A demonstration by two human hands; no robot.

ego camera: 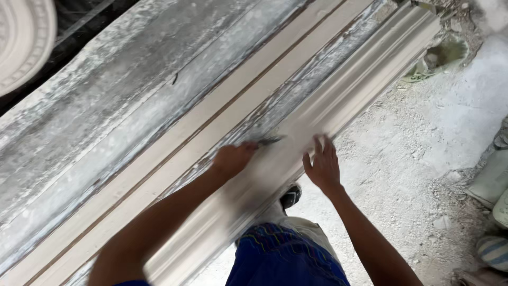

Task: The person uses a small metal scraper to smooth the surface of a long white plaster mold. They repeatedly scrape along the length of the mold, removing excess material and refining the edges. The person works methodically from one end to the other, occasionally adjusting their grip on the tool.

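Gripping a small blade [269, 141] in clenched left hand [233, 159] fingers, tip on white moulding [349, 90]; right hand [321, 167] spread flat beside

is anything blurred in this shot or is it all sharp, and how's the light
Head view: soft, even daylight, no hard shadows or glare. The left hand and the thin tool in its grip are motion-smeared; the right hand, flat on the white moulding, is slightly soft. The dusty floor looks pale.

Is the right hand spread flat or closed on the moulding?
Spread flat: the right hand lies open, fingers splayed, on the long white moulding. The left hand grips a small tool.
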